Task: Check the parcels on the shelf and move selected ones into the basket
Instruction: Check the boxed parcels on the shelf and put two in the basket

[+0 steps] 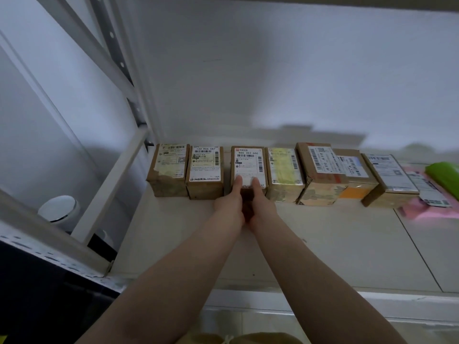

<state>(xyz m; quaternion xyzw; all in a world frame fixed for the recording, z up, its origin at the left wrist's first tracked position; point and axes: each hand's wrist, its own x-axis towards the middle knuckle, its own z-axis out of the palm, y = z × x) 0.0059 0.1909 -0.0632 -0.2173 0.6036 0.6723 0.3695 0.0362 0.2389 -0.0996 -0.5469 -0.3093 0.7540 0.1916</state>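
Observation:
Several brown cardboard parcels with white shipping labels stand in a row at the back of a white shelf (310,244). Both my hands reach the third parcel from the left (248,162), whose label reads 866 303 666. My left hand (229,203) and my right hand (260,204) hold its front together, thumbs pressed on the label's lower edge and fingers tucked under the front. No basket is in view.
Left of the held parcel stand two parcels (169,172) (205,173). To the right follow a yellow-taped parcel (284,175) and more boxes (320,175), then pink mailers (432,207) and a green item (444,177). A white upright post (139,112) bounds the shelf's left side.

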